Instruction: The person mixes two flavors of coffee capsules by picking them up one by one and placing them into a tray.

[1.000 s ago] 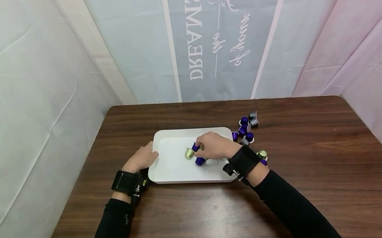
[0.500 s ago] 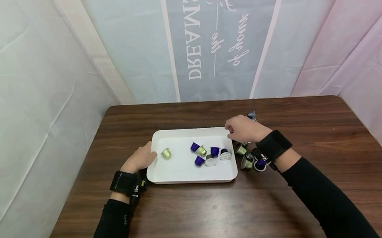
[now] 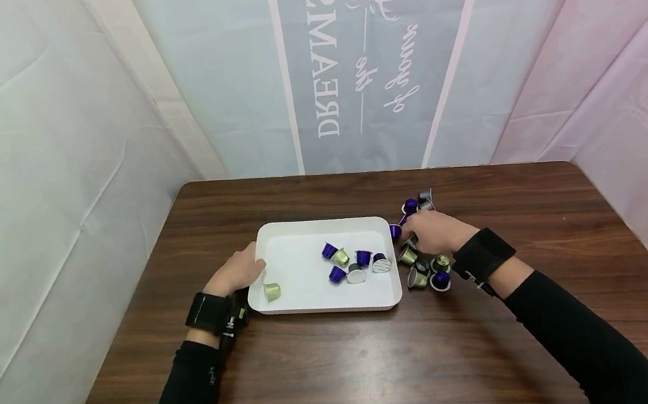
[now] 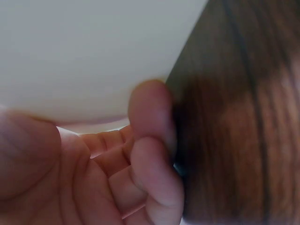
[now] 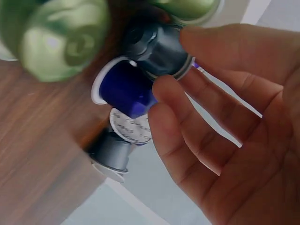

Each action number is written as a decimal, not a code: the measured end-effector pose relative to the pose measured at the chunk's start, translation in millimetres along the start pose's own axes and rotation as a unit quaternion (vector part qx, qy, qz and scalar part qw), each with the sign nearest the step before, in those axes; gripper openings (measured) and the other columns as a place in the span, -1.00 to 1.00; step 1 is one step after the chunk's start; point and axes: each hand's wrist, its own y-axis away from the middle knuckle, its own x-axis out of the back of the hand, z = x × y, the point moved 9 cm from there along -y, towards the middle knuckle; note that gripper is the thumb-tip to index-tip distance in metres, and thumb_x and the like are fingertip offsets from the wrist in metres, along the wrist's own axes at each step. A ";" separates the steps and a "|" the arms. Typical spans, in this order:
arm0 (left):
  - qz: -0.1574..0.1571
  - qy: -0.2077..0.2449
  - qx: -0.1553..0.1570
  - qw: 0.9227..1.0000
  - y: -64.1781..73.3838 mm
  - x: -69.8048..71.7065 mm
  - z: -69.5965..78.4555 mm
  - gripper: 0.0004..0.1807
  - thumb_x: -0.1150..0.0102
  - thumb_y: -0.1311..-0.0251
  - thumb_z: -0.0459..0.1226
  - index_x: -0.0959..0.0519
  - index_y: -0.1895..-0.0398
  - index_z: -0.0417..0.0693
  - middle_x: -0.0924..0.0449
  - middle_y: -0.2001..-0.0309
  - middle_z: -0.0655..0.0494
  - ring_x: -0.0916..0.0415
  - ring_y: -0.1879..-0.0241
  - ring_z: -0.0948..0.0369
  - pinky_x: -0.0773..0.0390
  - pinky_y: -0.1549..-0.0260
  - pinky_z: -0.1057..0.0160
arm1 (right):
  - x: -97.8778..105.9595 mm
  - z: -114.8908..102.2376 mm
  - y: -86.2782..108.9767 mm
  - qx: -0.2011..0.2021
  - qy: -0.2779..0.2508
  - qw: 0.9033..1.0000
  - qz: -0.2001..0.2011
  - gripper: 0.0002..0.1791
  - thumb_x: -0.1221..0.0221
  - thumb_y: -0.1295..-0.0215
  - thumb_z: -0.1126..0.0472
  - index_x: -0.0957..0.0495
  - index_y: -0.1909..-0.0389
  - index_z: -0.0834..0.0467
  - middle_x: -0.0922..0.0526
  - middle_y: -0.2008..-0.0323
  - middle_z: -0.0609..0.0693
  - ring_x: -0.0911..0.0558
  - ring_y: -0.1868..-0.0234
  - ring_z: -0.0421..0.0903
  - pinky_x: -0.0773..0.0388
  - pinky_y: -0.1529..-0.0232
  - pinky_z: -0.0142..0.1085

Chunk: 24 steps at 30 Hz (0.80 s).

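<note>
A shallow white tray (image 3: pixel 314 301) lies on the table, holding several coffee capsules in purple, green and grey. My left hand (image 3: pixel 236 269) grips the tray's left edge, thumb over the rim; in the left wrist view its fingers (image 4: pixel 157 173) curl at the underside. Near the tray's left end, a green capsule (image 3: pixel 272 291) lies apart from the others. My right hand (image 3: pixel 438 232) reaches into the capsule pile right of the tray. In the right wrist view, its thumb and fingertips pinch a dark grey capsule (image 5: pixel 161 49), beside a purple capsule (image 5: pixel 124 86).
More capsules crowd the tray's right side, among them a white-rimmed purple one (image 3: pixel 440 281), a green one (image 3: pixel 416 278) and a grey one (image 3: pixel 425 196) farther back. The wooden table (image 3: pixel 338 381) meets hanging cloth (image 3: pixel 246 102) at the back and sides.
My right hand has moved right, from over the tray to the pile beyond its right rim. One green capsule has rolled to the tray's left end. The left hand keeps its place.
</note>
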 end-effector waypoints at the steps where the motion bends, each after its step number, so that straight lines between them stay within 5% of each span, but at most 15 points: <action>1: 0.001 0.001 -0.002 1.000 0.5 0.3 0.4 -0.42 0.28 -0.40 -0.26 0.01 -0.40 -0.38 -0.28 -0.25 -0.33 -0.41 -0.05 -0.02 -0.39 0.01 0.02 | -1.8 -0.2 0.7 0.002 0.003 1.000 -0.003 -0.56 -0.04 -0.04 0.56 -0.65 0.08 0.20 -0.64 0.10 0.11 -0.52 0.31 -0.06 -0.36 0.42 -0.25; 8: 0.007 0.010 -0.008 1.000 2.2 1.6 1.8 -0.43 0.26 -0.39 -0.28 -0.02 -0.39 -0.37 -0.37 -0.16 -0.31 -0.49 0.11 0.05 -0.47 0.14 0.10 | -8.1 -0.6 5.9 0.015 0.046 0.999 -0.006 -0.70 -0.30 -0.02 0.42 -0.66 0.15 0.20 -0.64 0.18 0.10 -0.61 0.22 -0.01 -0.54 0.29 -0.19; 24: 0.010 0.015 -0.012 1.000 2.4 1.9 2.3 -0.45 0.26 -0.39 -0.29 -0.04 -0.38 -0.36 -0.41 -0.12 -0.30 -0.52 0.16 0.06 -0.48 0.17 0.11 | -9.6 11.3 9.0 -0.015 0.076 0.997 -0.009 -0.73 -0.30 0.01 0.36 -0.64 0.20 0.21 -0.63 0.29 0.06 -0.56 0.33 -0.07 -0.52 0.29 -0.16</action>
